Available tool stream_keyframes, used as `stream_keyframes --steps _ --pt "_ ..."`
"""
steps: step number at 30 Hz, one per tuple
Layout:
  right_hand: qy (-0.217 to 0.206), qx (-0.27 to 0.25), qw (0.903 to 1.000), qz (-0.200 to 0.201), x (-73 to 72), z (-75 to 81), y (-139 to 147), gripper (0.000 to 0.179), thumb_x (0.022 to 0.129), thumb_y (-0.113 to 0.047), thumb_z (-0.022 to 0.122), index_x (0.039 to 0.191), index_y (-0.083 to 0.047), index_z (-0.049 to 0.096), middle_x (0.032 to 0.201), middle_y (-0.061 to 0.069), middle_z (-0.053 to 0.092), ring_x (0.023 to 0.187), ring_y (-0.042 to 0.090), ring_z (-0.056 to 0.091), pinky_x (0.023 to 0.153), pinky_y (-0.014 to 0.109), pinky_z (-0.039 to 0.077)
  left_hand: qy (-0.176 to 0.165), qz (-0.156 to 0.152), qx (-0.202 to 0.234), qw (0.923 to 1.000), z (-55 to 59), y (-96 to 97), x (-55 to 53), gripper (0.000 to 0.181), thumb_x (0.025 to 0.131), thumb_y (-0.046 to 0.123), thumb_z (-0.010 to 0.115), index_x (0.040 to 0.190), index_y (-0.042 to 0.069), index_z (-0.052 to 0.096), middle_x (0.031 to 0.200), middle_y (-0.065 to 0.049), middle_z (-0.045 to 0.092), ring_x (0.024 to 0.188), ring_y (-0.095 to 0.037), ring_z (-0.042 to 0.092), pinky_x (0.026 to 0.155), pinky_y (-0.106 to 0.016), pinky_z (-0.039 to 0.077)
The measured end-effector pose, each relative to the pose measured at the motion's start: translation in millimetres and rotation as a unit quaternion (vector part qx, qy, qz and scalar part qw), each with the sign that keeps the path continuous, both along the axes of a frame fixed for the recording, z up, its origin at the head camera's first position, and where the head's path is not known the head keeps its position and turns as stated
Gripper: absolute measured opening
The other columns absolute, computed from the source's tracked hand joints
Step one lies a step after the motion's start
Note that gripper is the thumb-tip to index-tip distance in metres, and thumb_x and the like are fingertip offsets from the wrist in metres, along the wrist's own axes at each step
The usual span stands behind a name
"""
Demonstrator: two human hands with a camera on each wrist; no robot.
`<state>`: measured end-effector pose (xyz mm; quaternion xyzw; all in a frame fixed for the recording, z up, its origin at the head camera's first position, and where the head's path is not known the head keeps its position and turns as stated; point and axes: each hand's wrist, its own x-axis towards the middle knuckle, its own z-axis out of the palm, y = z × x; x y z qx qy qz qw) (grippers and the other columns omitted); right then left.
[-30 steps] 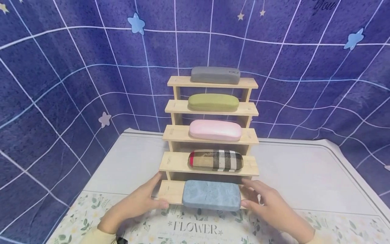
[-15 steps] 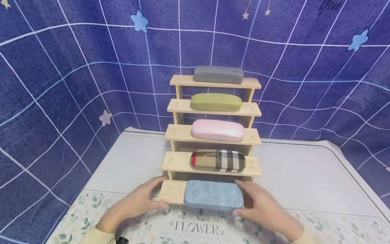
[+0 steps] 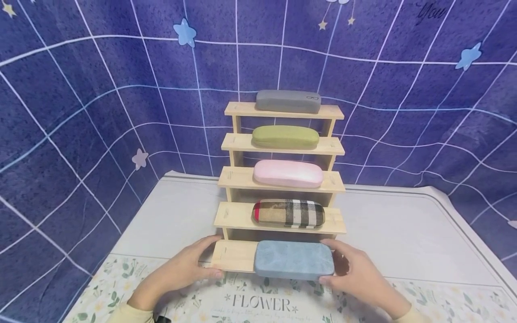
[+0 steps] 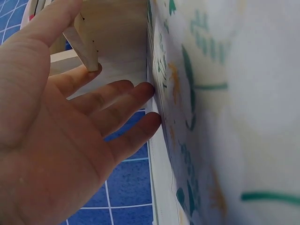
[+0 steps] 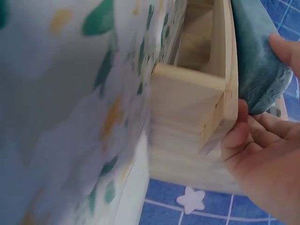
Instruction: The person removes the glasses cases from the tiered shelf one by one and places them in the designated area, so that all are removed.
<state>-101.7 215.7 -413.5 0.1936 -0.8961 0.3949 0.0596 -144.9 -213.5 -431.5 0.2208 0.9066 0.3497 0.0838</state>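
Blue case [image 3: 294,259] on bottom shelf [image 3: 234,255], lying lengthwise along it, just left of the nearer right hand [image 3: 358,272], pinched by its right end; at the shelf's left end, left hand [image 3: 186,265], fingers loosely spread.

The word "FLOWER" [image 3: 261,303] stands in capitals on the near part of the floral desk cover [image 3: 238,289], a small star-like mark at each end; the thin line of script [image 3: 262,315] on its near side is too faint to read. "You" [image 3: 431,11] shows in dark script high on the right of the blue backdrop [image 3: 363,80]. A printed spectacles outline [image 3: 312,98] marks the right end of the grey case [image 3: 282,102] atop the wooden stand [image 3: 238,177].
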Motion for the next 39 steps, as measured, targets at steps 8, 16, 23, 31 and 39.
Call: stream_keyframes --steps 8,16,23,31,39 --pt "0.036 -0.063 0.9971 0.022 0.5 -5.9 31 0.070 0.072 -0.012 0.091 0.134 -0.005 0.060 0.087 -0.009 0.067 0.067 0.010 0.061 0.058 0.026 0.051 0.004 -0.002 0.007 1.0000 -0.1 -0.3 0.7 0.091 0.079 0.052 0.081 0.152 0.013 0.043 0.152 -0.016 0.046 0.140 -0.042 0.039 0.113 -0.063 0.030" --pt "0.030 -0.073 0.9969 0.003 3.4 -6.2 58 0.071 0.075 -0.004 0.088 0.137 -0.002 0.056 0.101 -0.003 0.072 0.083 0.013 0.067 0.084 0.016 0.051 0.015 -0.014 0.007 0.9998 0.4 -1.2 1.6 0.091 0.080 0.053 0.080 0.151 0.011 0.042 0.151 -0.017 0.047 0.139 -0.043 0.041 0.111 -0.064 0.031" --pt "0.037 -0.069 0.9969 -0.003 7.4 -6.2 72 0.073 0.076 -0.002 0.087 0.141 -0.002 0.055 0.109 -0.002 0.071 0.092 0.011 0.068 0.089 0.013 0.048 0.014 -0.014 0.009 0.9998 0.3 -2.1 1.9 0.092 0.080 0.054 0.080 0.152 0.011 0.043 0.151 -0.017 0.047 0.139 -0.044 0.040 0.111 -0.065 0.031" --pt "0.041 -0.056 0.9974 -0.020 15.9 -8.6 95 0.073 0.076 0.001 0.086 0.142 -0.001 0.053 0.115 -0.006 0.069 0.097 0.008 0.067 0.089 0.009 0.046 0.016 -0.020 0.013 0.9996 0.2 -1.1 0.4 0.090 0.080 0.053 0.080 0.151 0.014 0.043 0.151 -0.016 0.047 0.139 -0.042 0.040 0.112 -0.064 0.031" --pt "0.011 -0.039 0.9985 -0.037 24.6 -10.7 122 0.076 0.079 0.002 0.083 0.146 0.000 0.048 0.117 -0.012 0.066 0.093 0.009 0.067 0.081 0.014 0.050 0.009 -0.019 0.012 0.9997 1.3 -0.2 0.3 0.090 0.079 0.052 0.080 0.152 0.014 0.042 0.152 -0.016 0.047 0.140 -0.043 0.040 0.112 -0.064 0.031"
